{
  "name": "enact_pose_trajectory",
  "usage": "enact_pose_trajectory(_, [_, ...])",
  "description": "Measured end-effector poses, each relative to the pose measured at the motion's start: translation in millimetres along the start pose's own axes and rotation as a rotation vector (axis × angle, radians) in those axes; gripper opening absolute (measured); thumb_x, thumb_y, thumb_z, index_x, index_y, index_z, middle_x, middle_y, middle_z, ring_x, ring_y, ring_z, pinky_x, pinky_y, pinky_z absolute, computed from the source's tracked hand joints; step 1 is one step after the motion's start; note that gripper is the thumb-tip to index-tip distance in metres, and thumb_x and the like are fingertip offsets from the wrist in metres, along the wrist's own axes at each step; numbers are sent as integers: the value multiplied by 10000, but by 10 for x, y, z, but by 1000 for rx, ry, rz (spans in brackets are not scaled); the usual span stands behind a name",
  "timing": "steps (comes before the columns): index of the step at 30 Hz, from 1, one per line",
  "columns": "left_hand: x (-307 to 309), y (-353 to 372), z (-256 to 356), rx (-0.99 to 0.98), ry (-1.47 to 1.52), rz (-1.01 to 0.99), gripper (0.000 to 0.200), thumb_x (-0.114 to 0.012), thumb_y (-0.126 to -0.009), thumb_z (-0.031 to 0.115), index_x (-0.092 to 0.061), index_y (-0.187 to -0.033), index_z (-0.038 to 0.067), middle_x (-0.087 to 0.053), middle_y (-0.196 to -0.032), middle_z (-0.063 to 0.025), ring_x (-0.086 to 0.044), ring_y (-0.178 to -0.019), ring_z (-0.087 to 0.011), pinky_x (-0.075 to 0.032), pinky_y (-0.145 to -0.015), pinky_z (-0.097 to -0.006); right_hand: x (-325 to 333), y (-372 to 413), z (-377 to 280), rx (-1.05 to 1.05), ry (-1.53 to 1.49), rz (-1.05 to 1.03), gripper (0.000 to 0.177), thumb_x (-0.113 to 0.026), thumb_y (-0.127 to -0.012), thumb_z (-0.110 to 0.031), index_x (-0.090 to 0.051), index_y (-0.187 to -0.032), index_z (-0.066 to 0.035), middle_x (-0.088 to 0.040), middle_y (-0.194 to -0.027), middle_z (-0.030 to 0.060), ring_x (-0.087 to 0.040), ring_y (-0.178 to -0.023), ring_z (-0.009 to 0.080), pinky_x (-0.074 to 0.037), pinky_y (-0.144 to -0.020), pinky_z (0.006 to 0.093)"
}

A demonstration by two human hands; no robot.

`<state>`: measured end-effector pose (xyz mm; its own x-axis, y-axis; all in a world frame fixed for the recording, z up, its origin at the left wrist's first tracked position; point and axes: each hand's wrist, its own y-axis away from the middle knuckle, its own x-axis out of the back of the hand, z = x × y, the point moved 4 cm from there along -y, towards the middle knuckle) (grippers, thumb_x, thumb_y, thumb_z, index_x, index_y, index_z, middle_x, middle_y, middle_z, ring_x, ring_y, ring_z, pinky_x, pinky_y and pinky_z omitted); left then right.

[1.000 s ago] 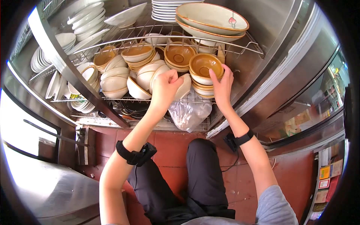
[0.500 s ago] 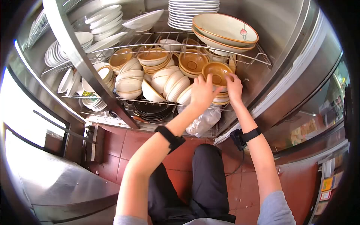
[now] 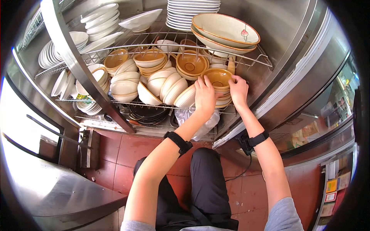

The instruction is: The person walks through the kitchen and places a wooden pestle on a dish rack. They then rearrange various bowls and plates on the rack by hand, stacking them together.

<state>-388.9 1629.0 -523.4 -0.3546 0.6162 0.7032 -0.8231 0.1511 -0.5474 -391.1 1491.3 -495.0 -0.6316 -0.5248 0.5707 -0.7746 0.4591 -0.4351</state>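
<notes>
Scene: A person crouches on a red tile floor before an open steel cabinet, both arms reaching into its middle wire shelf of crockery.
Step in hand: Both hands are on the stack of brown bowls at the right end of that shelf, and the work looks to be at the taking-hold stage, with the stack resting on the wire.
Left hand: The left hand lies flat against the near side of the stack. Its fingers are spread and point up to the top bowl's rim, and the thumb is angled out to the right. It is pressing rather than pinching.
Right hand: The right hand sits at the stack's right side with its fingers curled onto the top bowl's rim. The thumb is hidden, so it cannot be told whether this grip has closed on the rim.
Where the stack sits: It stands upright under the upper wire rack, touching the row of pale bowls lying on their sides to its left.
Next move calls for: Any lift would need both hands kept level, since the stack is tall and the rack above leaves little headroom. The leaning bowls alongside may shift once they lose its support.
Around it: Large shallow bowls and a pile of white plates sit on the rack above. A clear plastic bag and dark plates lie on the shelf below.
Wrists: There is a black band on each wrist, left and right.
</notes>
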Motion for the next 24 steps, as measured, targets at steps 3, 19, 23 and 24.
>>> enact_pose_trajectory(3, [-27,49,11,-19,-76,44,850,-699,-711,379,-325,-1254,-157,-389,-1257,-311,-408,-1137,-392,-358,-984,-408,-14,47,-1,43,-8,27,304,-601,-780,-129,-617,-1023,54,-624,-932,256,-607,-914,355,-459,-834,398])
enact_pose_trajectory(19, [4,178,34,-117,-69,130,832,-691,-735,335,-288,-1322,-96,-226,-1378,-318,-349,-1214,-402,-324,-1030,-404,-317,-792,-74,224,264,-23,257,-508,-792,-202,-626,-837,22,-624,-845,262,-601,-841,425,-469,-775,473])
enact_pose_trajectory(23, [167,378,128,-192,60,135,832,-726,-695,193,-277,-1360,-25,-182,-1419,-268,-304,-1266,-385,-308,-1045,-404,-490,-1011,51,286,354,-38,301,-468,-766,-152,-624,-972,3,-619,-957,251,-589,-932,407,-466,-840,436])
enact_pose_trajectory(24, [141,427,127,-201,66,138,835,-724,-688,173,-274,-1368,-7,-183,-1425,-252,-298,-1272,-378,-306,-1047,-405,-467,-982,6,264,390,-44,314,-470,-767,-150,-618,-997,4,-613,-1012,245,-580,-972,395,-458,-862,427])
